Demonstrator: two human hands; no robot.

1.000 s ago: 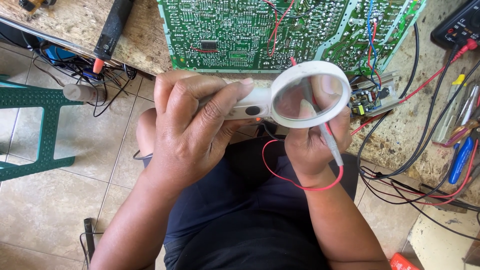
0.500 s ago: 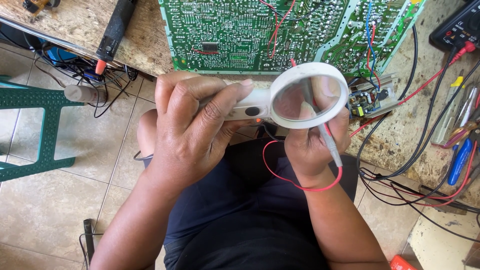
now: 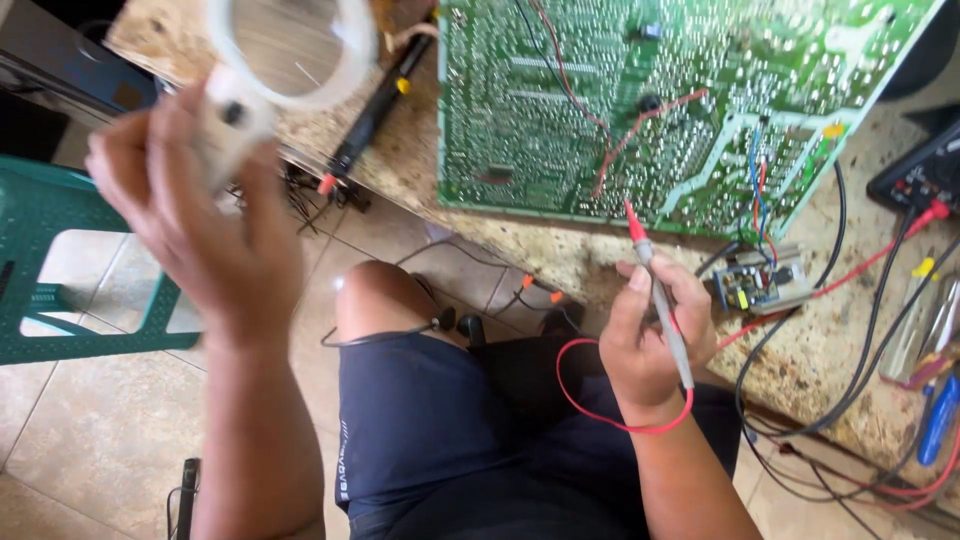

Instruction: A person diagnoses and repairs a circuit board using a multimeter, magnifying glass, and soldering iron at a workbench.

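Seated person at a speckled stone desk (image 3: 600, 265), seen from above. The left hand (image 3: 205, 225), blurred by motion, is raised at the upper left over the desk's corner; its fingers (image 3: 150, 200) are wrapped around the white handle of a round magnifying glass (image 3: 290, 50), whose lens sits above the hand and partly out of view at the top edge. The right hand (image 3: 650, 345) rests near the desk's front edge, below a large green circuit board (image 3: 640, 110) that lies solder side up on the desk. Its fingers (image 3: 625, 310) are pressed together around a grey test probe (image 3: 660, 300) with a red collar; the probe points up and slightly left, and its tip reaches the lower edge of the board, though actual contact cannot be told. A red lead (image 3: 590, 400) loops from the probe's rear end under the wrist. A small module (image 3: 760, 280) with coloured wires lies just right of this hand, at the board's lower right corner. A black probe (image 3: 375, 110) lies on the desk left of the board. A dark meter (image 3: 920, 170) sits at the right edge, with tools (image 3: 935, 350) below it. A green plastic stool (image 3: 60, 260) stands on the tiled floor (image 3: 90, 440) at left.
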